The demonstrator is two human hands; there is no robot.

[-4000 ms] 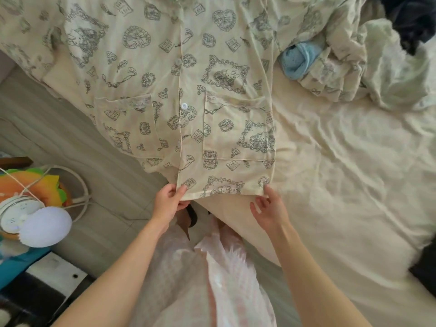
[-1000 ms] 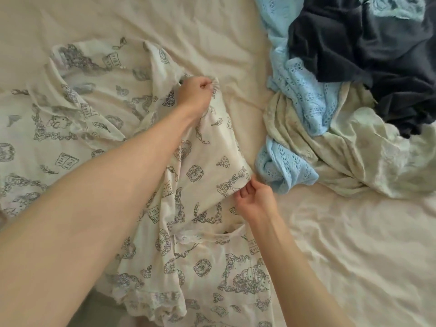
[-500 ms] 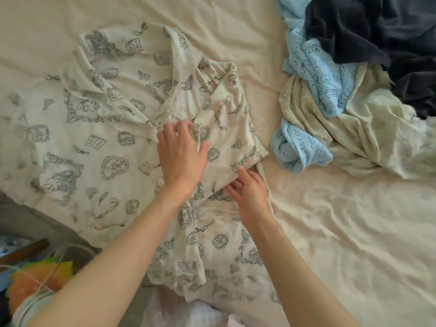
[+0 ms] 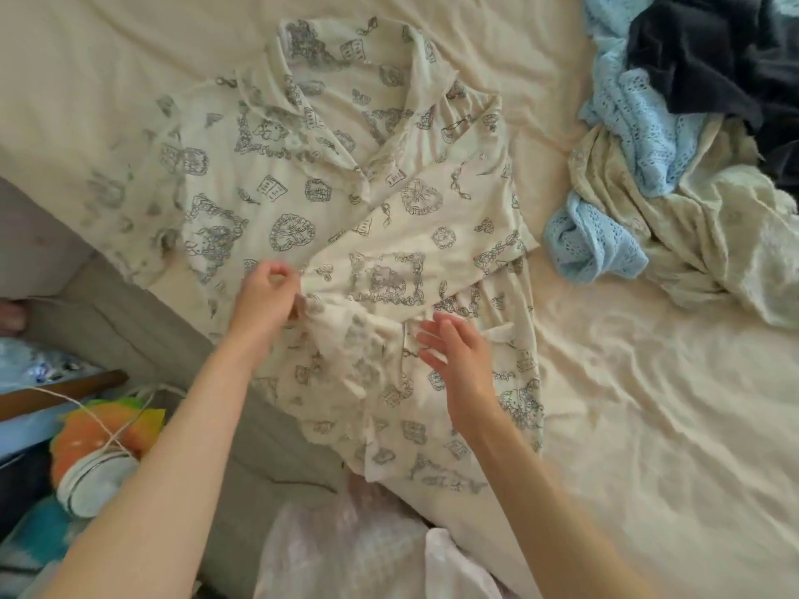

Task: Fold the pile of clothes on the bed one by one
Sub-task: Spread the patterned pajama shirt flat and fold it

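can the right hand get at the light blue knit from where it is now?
Probably yes. The right hand is open and holds nothing, hovering over the printed pajama shirt. The light blue knit garment lies uncovered at the pile's near edge, to the right, with only bare bedsheet between.

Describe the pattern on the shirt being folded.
Cream shirt with grey line-drawn cats, hearts and books; head view.

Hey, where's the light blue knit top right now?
In the head view, the light blue knit top is on the bed's right side, in the clothes pile, under the dark navy garment and over the cream garment, right of the printed pajama shirt.
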